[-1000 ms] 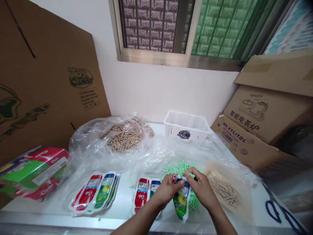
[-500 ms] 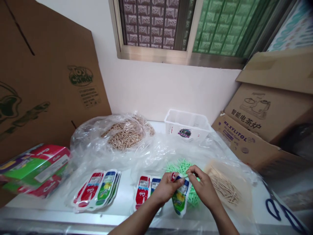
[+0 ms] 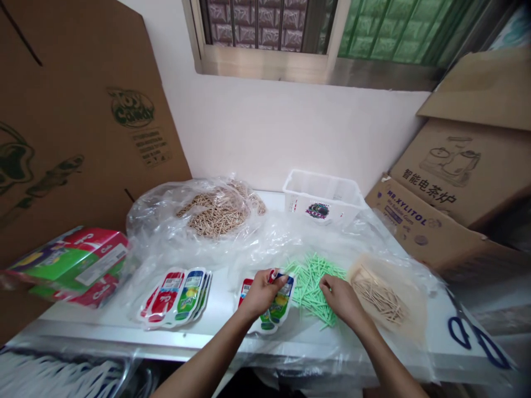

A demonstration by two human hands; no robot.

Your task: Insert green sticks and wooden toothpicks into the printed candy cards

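My left hand (image 3: 262,293) is closed on a bottle-shaped packet (image 3: 282,298) with a green and blue label, held over another red and blue-green packet (image 3: 245,287) on the table. At the right edge of a pile of light green sticks (image 3: 309,284), my right hand (image 3: 338,296) has its fingers pinched together; whatever they hold, if anything, is too small to make out. A stack of red and green-blue packets (image 3: 178,298) lies further left. Thin brown sticks (image 3: 379,296) rest on a tan sheet to the right of my right hand.
A clear bag of brown sticks (image 3: 215,213) and a white basket (image 3: 321,202) stand at the back. Cartons (image 3: 448,166) flank the right side, a large carton (image 3: 83,138) the left. Blue scissors handles (image 3: 460,333) lie at the right edge, wrapped boxes (image 3: 83,262) at the left.
My hands have moved apart. The left one has carried the packet leftwards over the other packet, and the right one is now at the green sticks. The view has tilted down.
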